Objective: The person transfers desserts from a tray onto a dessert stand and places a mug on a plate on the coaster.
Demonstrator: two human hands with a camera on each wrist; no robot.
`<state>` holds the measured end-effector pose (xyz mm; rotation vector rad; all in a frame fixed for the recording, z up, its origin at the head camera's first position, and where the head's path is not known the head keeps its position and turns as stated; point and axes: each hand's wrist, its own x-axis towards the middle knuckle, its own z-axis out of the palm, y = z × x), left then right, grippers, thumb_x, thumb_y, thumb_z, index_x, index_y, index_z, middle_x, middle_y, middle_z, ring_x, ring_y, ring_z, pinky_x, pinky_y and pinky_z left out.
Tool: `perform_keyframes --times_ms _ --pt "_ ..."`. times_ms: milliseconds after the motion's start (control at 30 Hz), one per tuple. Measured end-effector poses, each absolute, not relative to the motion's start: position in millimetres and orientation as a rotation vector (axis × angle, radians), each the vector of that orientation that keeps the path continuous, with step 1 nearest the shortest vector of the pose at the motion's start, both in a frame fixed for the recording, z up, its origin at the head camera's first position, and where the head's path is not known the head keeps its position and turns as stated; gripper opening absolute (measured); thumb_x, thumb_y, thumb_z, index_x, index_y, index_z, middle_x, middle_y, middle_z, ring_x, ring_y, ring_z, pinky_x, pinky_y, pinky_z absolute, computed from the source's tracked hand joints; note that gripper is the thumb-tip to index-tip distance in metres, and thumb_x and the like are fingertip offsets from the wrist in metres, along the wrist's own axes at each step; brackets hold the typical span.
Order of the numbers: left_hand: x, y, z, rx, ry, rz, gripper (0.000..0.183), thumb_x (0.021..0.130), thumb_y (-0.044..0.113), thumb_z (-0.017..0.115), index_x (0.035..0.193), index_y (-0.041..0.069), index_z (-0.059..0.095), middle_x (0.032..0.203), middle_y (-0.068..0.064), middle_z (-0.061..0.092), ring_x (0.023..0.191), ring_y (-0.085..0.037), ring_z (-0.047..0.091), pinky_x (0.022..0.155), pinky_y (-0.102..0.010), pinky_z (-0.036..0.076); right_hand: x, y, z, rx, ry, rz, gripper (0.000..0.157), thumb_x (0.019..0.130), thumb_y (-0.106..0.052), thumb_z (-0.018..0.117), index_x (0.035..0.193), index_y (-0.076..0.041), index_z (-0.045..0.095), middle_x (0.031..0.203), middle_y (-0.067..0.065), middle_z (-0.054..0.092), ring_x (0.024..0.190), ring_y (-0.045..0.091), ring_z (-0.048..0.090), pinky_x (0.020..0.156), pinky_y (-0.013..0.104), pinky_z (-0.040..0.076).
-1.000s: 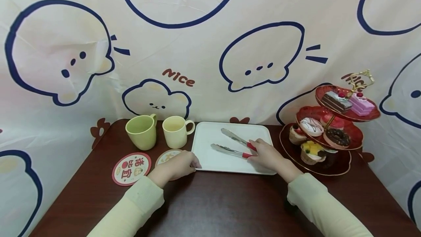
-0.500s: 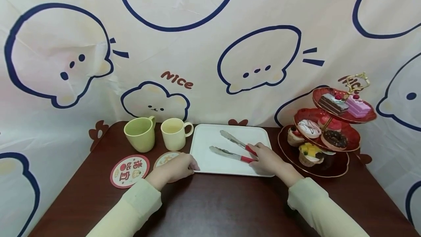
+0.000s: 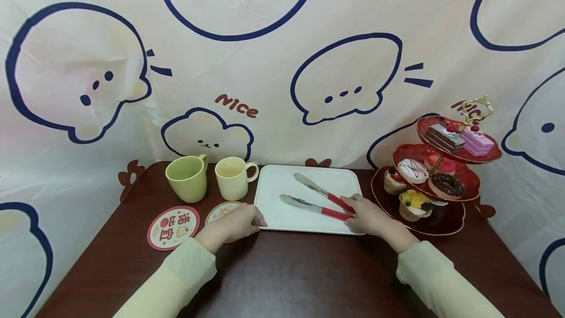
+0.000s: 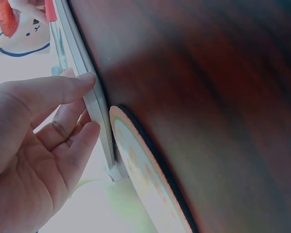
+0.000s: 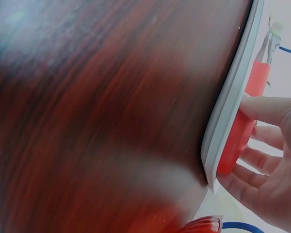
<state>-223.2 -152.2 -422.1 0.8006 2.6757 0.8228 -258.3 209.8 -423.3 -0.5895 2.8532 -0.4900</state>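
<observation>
A white rectangular tray [image 3: 273, 220] lies on the table with metal tongs [image 3: 304, 204] on it, their red handles [image 5: 250, 92] pointing right and their arms spread apart. My left hand [image 3: 240, 221] holds the tray's front left corner; in the left wrist view the thumb [image 4: 80, 86] presses its edge while the other fingers bend behind it. At the tray's right side, my right hand [image 3: 372, 217] grips the ends of the tongs' handles. In the right wrist view, thumb and fingers stand on either side of the red handle, close to the tray rim.
Left of the tray stand a green mug [image 3: 187, 180] and a cream mug [image 3: 231, 180]. Before them lie a red-rimmed coaster [image 3: 173, 228] and another coaster [image 3: 220, 210], partly under my left hand. A red three-tier stand [image 3: 470, 183] with several cakes and donuts is at right.
My right hand has slid right along the red handles toward their ends, so more of them shows. The tongs, tray and left hand keep their places; the head view shifted slightly.
</observation>
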Motion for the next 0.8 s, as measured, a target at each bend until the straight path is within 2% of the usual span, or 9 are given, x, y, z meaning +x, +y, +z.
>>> perform_keyframes --times_ms 200,600,800 --pt "-223 -153 -420 0.824 2.692 0.808 0.020 0.086 -0.010 0.065 0.091 0.003 0.079 0.088 -0.002 0.075 0.086 -0.014 0.068 0.078 -0.031 0.055 -255 216 -417 -0.586 2.845 -0.526 0.062 0.089 -0.013 0.078 0.145 0.000 0.055 0.126 0.019 0.058 0.098 0.027 0.055 0.090 0.047 0.052" --pt "-221 -162 -424 1.065 2.762 0.765 0.020 0.089 -0.009 0.066 0.099 0.001 0.080 0.096 -0.005 0.074 0.095 -0.020 0.070 0.084 -0.036 0.056 -248 219 -401 -0.660 2.854 -0.479 0.055 0.093 -0.013 0.076 0.142 0.001 0.058 0.125 0.020 0.059 0.098 0.027 0.058 0.093 0.049 0.053" --pt "-215 -175 -414 0.981 2.841 0.777 0.022 0.090 -0.006 0.065 0.105 0.002 0.079 0.102 -0.004 0.071 0.101 -0.024 0.067 0.087 -0.040 0.055 -239 211 -398 -0.754 2.881 -0.507 0.046 0.093 -0.013 0.075 0.134 0.004 0.064 0.121 0.016 0.062 0.096 0.026 0.060 0.089 0.044 0.054"
